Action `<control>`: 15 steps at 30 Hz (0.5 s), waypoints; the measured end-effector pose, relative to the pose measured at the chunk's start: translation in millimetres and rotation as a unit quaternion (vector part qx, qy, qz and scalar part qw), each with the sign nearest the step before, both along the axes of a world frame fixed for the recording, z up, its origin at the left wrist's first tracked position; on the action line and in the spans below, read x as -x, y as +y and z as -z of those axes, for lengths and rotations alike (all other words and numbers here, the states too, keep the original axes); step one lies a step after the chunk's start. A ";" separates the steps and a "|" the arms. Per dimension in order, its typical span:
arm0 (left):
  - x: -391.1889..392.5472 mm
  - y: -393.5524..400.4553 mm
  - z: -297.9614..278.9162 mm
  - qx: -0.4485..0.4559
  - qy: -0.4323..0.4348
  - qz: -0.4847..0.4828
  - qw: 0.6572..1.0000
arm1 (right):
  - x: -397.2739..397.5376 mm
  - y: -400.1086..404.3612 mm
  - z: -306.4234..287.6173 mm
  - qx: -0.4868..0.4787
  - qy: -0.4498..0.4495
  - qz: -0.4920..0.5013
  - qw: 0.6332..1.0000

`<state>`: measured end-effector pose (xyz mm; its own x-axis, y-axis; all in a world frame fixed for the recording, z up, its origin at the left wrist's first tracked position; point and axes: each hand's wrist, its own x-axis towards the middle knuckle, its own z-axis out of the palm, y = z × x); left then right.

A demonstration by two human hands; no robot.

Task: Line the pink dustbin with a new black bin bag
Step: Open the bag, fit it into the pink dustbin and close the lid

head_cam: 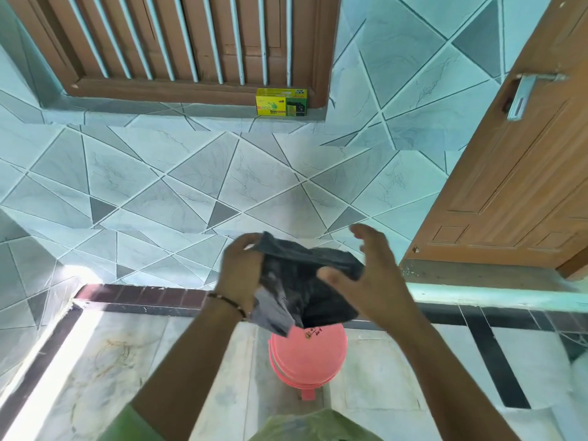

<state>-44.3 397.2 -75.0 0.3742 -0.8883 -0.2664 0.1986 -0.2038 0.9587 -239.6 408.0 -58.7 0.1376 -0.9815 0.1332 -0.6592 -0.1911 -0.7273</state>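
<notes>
I hold the bag [299,281] above the bin [307,354], which stands on the floor [95,361] near me. My left hand [240,268] has its grip clamped on the bag's left edge. My right hand [366,275] is apart, fingers spread, thumb touching the bag. A yellow box [281,101] sits on the far sill [159,111].
</notes>
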 end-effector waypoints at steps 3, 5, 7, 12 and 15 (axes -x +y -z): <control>42.8 10.6 -13.2 0.051 -0.080 0.075 0.993 | -29.8 -7.4 7.7 0.095 0.075 -0.030 0.992; 40.9 8.8 -14.5 0.065 -0.119 0.083 0.987 | -29.4 -23.6 15.7 0.070 0.077 0.001 0.995; 26.3 9.3 -17.3 0.089 -0.214 0.078 0.970 | -11.6 -36.3 23.1 0.017 0.066 0.045 0.997; -30.3 9.2 -8.2 0.032 -0.596 0.113 0.794 | 39.2 -46.2 20.4 0.027 0.003 0.120 0.992; -59.1 7.2 -1.6 0.045 -0.607 0.037 0.793 | 55.7 -52.6 9.7 0.062 -0.023 0.149 0.987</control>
<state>14.8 404.4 -73.3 0.2529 -0.9146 0.3155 -0.8905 -0.0925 0.4455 -295.3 355.4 -68.4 -0.1642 -0.9532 0.2538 -0.6667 -0.0824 -0.7408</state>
